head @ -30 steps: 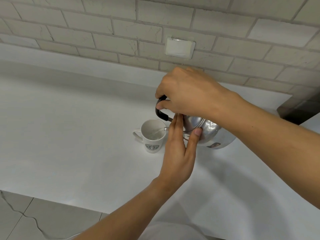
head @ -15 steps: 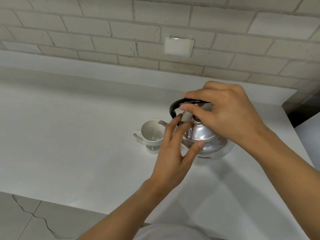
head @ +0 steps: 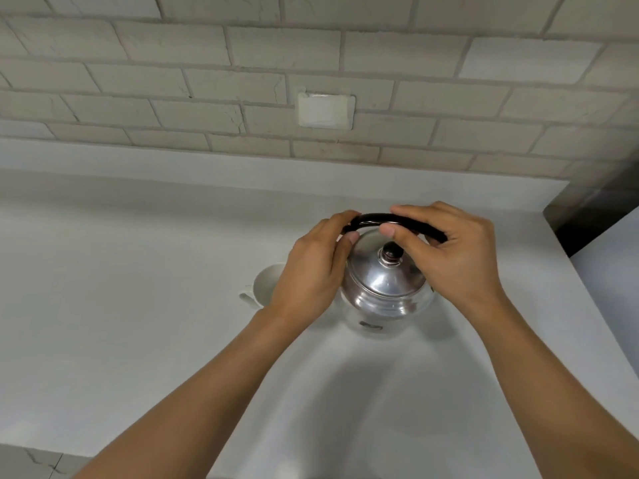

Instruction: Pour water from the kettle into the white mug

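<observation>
The counter [head: 138,340] is taking up most of the view, with the kettle [head: 385,288] sitting upright on it around center, lid on, so no telling what's inside. Both hands are gripping its black handle [head: 375,219]: right hand [head: 456,257] with fingers curled over it at 1 o'clock of the kettle, left hand [head: 311,271] pinching the end at 10 o'clock. The mug [head: 264,285] is peeking out at 9 o'clock, mostly hidden behind the left hand, contents hard to make out.
</observation>
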`<state>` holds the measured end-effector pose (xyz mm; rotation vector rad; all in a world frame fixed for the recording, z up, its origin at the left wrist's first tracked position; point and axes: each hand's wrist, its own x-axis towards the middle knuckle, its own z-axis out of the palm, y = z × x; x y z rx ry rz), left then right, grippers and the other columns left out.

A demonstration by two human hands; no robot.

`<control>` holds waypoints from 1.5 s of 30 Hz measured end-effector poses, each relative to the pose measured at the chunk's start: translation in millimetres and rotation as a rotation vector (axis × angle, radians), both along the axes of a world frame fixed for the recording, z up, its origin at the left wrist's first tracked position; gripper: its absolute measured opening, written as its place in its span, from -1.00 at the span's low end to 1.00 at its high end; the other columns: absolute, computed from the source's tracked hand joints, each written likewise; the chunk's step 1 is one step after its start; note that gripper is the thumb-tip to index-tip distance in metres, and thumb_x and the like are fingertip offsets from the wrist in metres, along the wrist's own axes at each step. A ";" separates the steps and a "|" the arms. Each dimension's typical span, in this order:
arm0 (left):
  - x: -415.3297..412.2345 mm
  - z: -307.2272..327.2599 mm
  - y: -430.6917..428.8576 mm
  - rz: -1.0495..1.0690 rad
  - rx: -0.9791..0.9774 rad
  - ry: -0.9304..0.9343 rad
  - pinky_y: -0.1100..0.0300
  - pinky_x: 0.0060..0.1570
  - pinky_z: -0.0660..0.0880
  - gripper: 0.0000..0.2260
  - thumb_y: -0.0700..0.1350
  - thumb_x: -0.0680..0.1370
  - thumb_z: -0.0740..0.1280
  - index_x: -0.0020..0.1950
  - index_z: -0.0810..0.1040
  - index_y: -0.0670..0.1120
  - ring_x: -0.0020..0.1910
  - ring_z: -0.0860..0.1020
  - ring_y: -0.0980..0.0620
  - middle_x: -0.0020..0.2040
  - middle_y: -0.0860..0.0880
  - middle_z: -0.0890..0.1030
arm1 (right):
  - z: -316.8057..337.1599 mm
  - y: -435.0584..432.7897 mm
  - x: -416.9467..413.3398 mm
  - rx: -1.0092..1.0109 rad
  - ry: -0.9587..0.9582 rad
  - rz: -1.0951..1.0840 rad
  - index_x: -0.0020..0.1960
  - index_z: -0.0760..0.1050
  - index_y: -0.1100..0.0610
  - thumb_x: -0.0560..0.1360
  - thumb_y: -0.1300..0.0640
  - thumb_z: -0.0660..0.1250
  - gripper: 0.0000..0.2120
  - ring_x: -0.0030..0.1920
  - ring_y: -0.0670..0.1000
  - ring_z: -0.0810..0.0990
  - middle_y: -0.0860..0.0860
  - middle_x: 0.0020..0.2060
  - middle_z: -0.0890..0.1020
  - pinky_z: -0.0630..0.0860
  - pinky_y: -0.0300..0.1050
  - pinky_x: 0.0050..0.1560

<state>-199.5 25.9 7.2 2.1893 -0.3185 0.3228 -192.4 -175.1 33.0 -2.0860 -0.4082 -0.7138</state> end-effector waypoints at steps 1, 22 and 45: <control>7.8 -0.2 -2.7 0.003 0.004 0.004 0.19 0.19 0.52 -0.71 -0.08 0.75 0.23 0.46 0.53 -0.02 0.19 0.67 -0.02 0.29 0.01 0.68 | -2.9 -1.1 6.9 0.017 0.017 -0.006 0.10 0.74 0.10 0.44 0.03 0.60 -0.73 -0.21 -0.32 0.60 -0.25 -0.21 0.64 0.39 -0.51 -0.12; 190.8 -51.8 -12.9 0.103 0.010 0.107 0.38 -0.07 0.39 -0.75 -0.13 0.76 0.19 0.39 0.55 -0.11 0.05 0.55 0.02 0.11 0.02 0.60 | -90.4 -28.0 171.3 -0.100 0.399 -0.154 0.48 0.42 0.02 0.72 0.05 0.13 -0.65 0.11 0.09 0.64 0.07 0.15 0.65 0.54 -0.08 0.14; 215.2 -57.3 -7.3 0.118 0.040 0.073 0.04 0.45 0.40 -0.50 -0.02 0.73 0.29 0.65 0.28 -0.06 0.52 0.45 -0.15 0.57 -0.14 0.40 | -104.4 -37.7 179.7 -0.038 0.493 -0.182 0.57 0.28 -0.06 0.65 0.05 0.28 -0.49 0.11 -0.04 0.61 -0.07 0.14 0.60 0.56 -0.07 0.20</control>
